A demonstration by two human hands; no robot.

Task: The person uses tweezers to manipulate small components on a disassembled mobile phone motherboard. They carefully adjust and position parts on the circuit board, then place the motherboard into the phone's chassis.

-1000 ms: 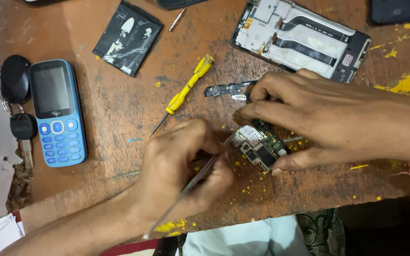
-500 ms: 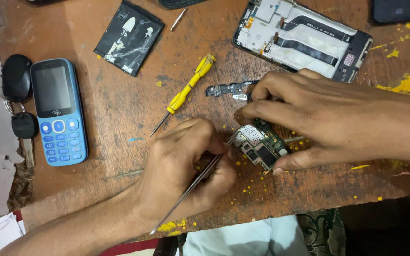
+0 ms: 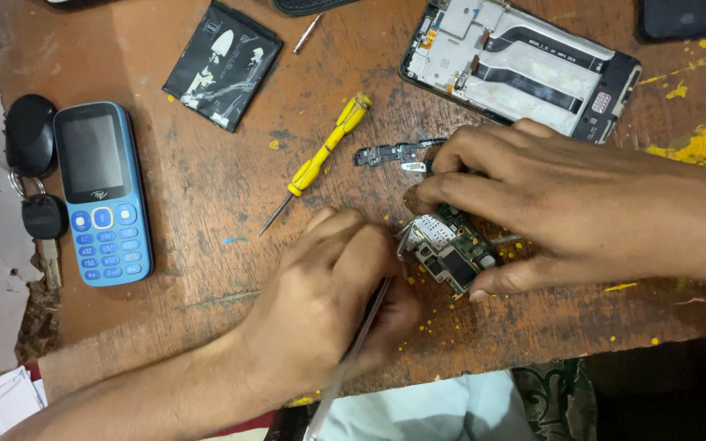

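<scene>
**Q:** Worn brown wood, was that the desk [image 3: 206, 196]?

**A:** Yes, speckled with yellow paint. Near its middle, the left hand [image 3: 332, 306] had its fingers closed around thin metal tweezers [image 3: 361, 335], tips at a small green circuit board [image 3: 451, 249]. The right hand [image 3: 549, 212] pinned that board down, fingers gripping its edges.

**Q:** What else lay around?

**A:** A yellow screwdriver [image 3: 320, 159] just left of the hands, a blue keypad phone [image 3: 104, 192] far left, a black battery [image 3: 222, 65] and an opened smartphone frame [image 3: 525, 69] farther back.
</scene>
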